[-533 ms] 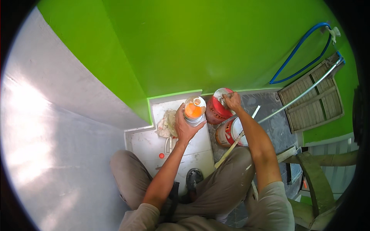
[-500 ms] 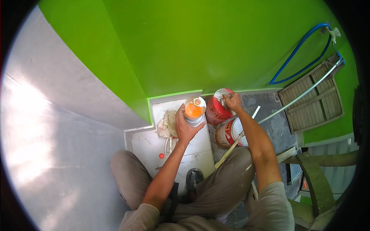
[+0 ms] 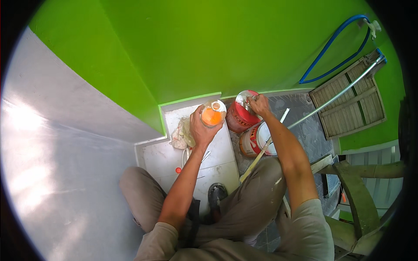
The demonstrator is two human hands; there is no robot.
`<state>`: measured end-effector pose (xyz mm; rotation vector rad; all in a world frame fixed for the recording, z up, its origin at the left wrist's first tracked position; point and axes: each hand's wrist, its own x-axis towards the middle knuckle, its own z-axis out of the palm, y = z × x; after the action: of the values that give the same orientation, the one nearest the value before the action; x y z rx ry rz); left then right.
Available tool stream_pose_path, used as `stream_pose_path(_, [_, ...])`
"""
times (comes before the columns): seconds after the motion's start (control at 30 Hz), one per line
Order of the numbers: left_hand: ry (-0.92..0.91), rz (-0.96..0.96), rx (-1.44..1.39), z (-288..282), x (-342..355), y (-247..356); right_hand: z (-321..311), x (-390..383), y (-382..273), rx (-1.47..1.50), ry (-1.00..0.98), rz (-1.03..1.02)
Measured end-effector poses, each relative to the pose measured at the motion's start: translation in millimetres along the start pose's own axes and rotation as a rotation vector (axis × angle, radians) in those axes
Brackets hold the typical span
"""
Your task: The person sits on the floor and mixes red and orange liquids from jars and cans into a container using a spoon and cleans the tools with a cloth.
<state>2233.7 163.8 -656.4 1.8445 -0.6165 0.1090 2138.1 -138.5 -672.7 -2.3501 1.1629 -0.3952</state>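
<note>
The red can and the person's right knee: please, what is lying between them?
In the head view, a white-topped can and part of a pale stick lie between the red can and that knee.

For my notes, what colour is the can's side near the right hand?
Mostly red; the can near the right hand shows best in the head view.

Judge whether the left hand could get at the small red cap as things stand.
Probably not directly: the left hand holds the container with orange contents, though nothing covers the small red cap.
</note>
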Motion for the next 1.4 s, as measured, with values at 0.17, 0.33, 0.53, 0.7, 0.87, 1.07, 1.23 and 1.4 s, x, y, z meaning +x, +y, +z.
stream_pose_path(0.17, [0.003,0.043,-0.009,-8.1,-22.8,14.7,2.9,0.6,1.9,-0.050,-0.039,0.033])
stream_pose_path(0.33, [-0.082,0.074,-0.027,-8.2,-71.9,20.6,0.4,9.4,4.5,-0.030,-0.130,0.072])
stream_pose_path(0.53, [-0.221,0.016,-0.025,17.9,-129.3,-0.8,1.7,1.6,-3.1,0.003,0.034,0.124])
stream_pose_path(0.7, [-0.349,-0.019,-0.034,43.3,-140.7,-28.1,-2.7,3.0,-3.1,0.019,-0.100,0.080])
stream_pose_path(0.87, [-0.274,-0.067,-0.060,62.6,-130.6,-35.8,-4.6,8.0,-4.5,0.019,-0.179,0.110])
stream_pose_path(1.07, [-0.300,-0.072,-0.038,68.5,-128.4,-44.8,-2.2,7.4,-4.5,0.025,-0.234,0.167])
stream_pose_path(1.23, [-0.380,-0.079,-0.018,69.3,-133.2,-44.0,-4.7,9.8,-1.0,-0.015,-0.179,0.217])
stream_pose_path(1.4, [-0.349,-0.066,0.035,60.7,-138.1,-40.6,4.1,10.4,7.5,-0.052,-0.161,0.149])
